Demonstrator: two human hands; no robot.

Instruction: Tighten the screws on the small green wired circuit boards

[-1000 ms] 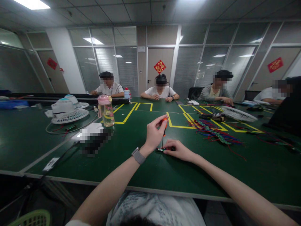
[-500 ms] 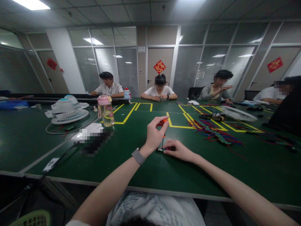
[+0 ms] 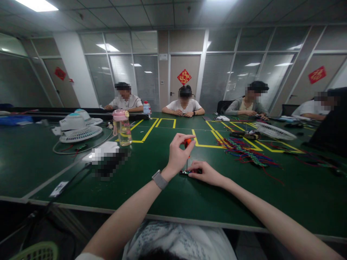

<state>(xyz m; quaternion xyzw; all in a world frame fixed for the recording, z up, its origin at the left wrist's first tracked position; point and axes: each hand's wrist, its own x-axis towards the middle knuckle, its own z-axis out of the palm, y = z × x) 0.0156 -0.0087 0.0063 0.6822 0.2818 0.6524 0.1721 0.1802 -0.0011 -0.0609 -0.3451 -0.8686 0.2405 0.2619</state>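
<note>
An orange-handled screwdriver [image 3: 187,143] stands upright in my left hand [image 3: 177,153], the fingers and thumb closed around its handle. Its thin dark shaft runs down to a small green circuit board [image 3: 184,173] lying on the table. My right hand [image 3: 204,172] pinches the board's right side and holds it against the tabletop. The fingers of that hand cover part of the board. Whether the tip sits in a screw is too small to tell.
To the right lies a pile of circuit boards with red and blue wires [image 3: 248,151]. A pink-lidded bottle [image 3: 121,128] and white fan heads [image 3: 78,128] stand on the left. Yellow tape [image 3: 208,146] marks the green table [image 3: 168,202]. Several people sit across it.
My left hand's fingers have shifted slightly on the screwdriver handle. My right hand and the board stay in place. A person across on the right has lowered a raised hand to the table.
</note>
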